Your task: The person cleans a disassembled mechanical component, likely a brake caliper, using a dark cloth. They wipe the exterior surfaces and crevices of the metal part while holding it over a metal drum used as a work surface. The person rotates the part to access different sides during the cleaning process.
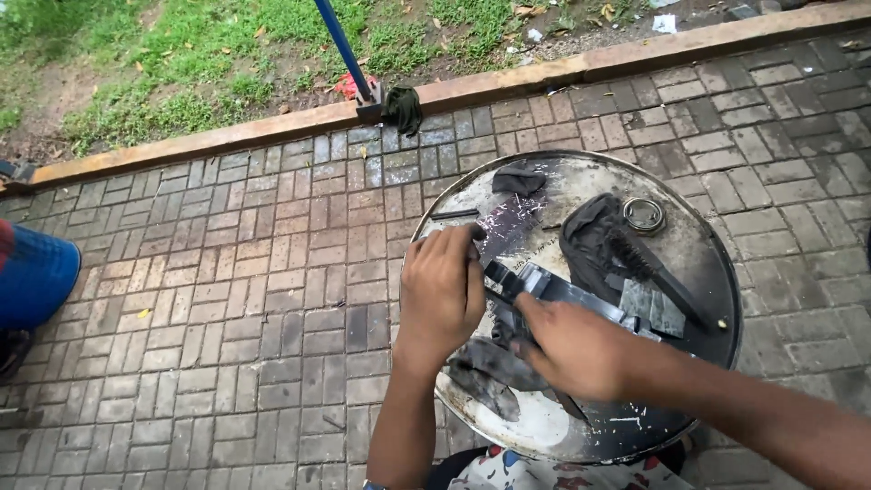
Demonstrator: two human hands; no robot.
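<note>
Drum lid (pixel 581 181): metal, worn, scratched, dull w/ paint flecks. Rags (pixel 590 238): dark cloth, matt, grimy. Strip (pixel 562 290): grey metal, semi-gloss. Small ring (pixel 643 214): shiny metal. Paving (pixel 236 299): rough brick, matt. Pole (pixel 343 44): blue, smooth.

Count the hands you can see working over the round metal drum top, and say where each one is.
2. The left hand is at the drum top's left edge, gripping a dark strip. The right hand presses on the strip nearer the middle. None seem hidden.
</note>
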